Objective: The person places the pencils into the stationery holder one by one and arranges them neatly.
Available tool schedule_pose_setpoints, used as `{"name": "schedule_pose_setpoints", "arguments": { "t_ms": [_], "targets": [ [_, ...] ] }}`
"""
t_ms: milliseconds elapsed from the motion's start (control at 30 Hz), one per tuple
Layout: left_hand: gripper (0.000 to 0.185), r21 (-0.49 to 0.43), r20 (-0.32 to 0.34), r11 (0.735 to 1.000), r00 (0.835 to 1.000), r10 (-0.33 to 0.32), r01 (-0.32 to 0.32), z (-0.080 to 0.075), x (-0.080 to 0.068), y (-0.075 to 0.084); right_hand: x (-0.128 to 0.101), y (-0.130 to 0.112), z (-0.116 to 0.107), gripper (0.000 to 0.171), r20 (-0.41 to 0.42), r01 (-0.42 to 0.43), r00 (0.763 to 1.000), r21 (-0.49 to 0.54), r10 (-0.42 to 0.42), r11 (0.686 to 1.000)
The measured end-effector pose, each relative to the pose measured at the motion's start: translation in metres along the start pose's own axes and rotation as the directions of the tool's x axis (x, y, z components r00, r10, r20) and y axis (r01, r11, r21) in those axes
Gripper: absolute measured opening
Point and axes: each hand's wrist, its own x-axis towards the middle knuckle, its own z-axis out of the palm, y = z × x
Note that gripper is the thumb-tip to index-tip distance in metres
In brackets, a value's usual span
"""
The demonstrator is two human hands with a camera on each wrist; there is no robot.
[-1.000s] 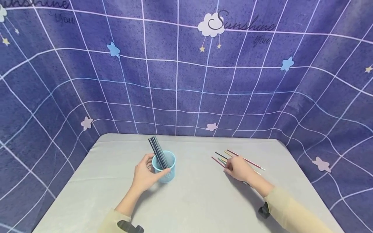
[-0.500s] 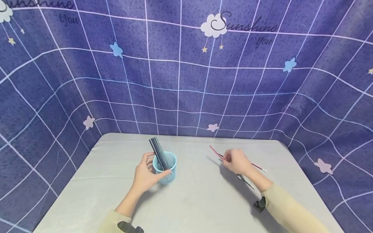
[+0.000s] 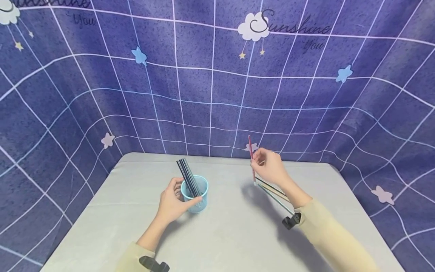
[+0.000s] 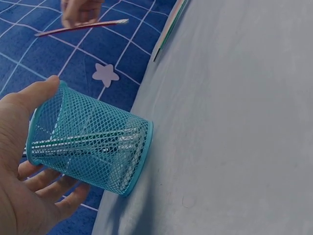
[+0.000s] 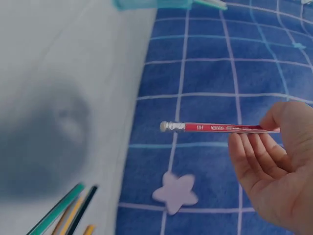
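Note:
My left hand (image 3: pixel 171 202) grips a light-blue mesh pencil cup (image 3: pixel 198 207), thumb at the near side of its rim and fingers round the far side. Several dark pencils (image 3: pixel 188 175) lean leftward in the cup, and their lower ends show through the mesh (image 4: pixel 93 142) in the left wrist view. Above the table, my right hand (image 3: pixel 270 166) pinches a red pencil (image 3: pixel 250 145) between thumb and fingertips. It stands nearly upright, with its white eraser (image 5: pixel 164 127) pointing down. Below that hand lie several loose pencils, among them a green one (image 3: pixel 276 199), partly hidden by the forearm.
A pale grey cloth covers the table (image 3: pixel 221 238). Behind and at both sides hangs a blue curtain (image 3: pixel 190 94) with white grid lines and stars. Each wrist carries a small black camera mount, seen on the right wrist (image 3: pixel 291 221).
My right hand has taken hold of the red pencil, lifted it off the table and turned it from slanting to nearly upright. The left hand keeps its grip on the cup.

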Motion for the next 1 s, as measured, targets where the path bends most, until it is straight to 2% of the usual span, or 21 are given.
{"name": "schedule_pose_setpoints", "arguments": {
  "t_ms": [267,333,467,567,633,800,1000],
  "targets": [
    [0.082,-0.003,0.002,1.0,1.0,0.013,-0.013,-0.001,0.0,-0.001,0.018,-0.03,0.018,0.008,-0.044,0.049,0.998,0.135,-0.044,0.99],
    [0.082,0.012,0.003,1.0,1.0,0.012,-0.012,-0.002,-0.001,-0.001,0.02,-0.039,0.023,0.006,-0.034,0.058,0.998,0.196,-0.052,0.979],
    [0.082,0.036,0.0,0.999,1.0,0.027,-0.027,-0.002,-0.001,-0.001,0.023,-0.057,0.033,0.007,0.001,0.086,0.996,0.378,-0.093,0.922],
    [0.082,0.038,-0.001,0.999,0.999,0.033,-0.033,-0.001,-0.001,-0.001,0.024,-0.068,0.042,0.009,0.017,0.103,0.992,0.467,-0.126,0.878],
    [0.082,0.034,0.003,0.999,0.999,0.032,-0.032,-0.001,0.0,-0.001,0.024,-0.075,0.048,0.01,0.02,0.119,0.989,0.467,-0.145,0.876],
    [0.082,0.02,0.001,0.999,0.999,0.033,-0.033,-0.001,0.002,-0.002,0.025,-0.086,0.062,0.012,0.028,0.16,0.982,0.405,-0.187,0.9],
    [0.081,0.017,0.003,0.999,0.999,0.036,-0.036,-0.003,0.001,-0.005,0.022,-0.088,0.081,0.011,0.099,0.134,0.976,0.426,-0.194,0.895]
  ]
}}
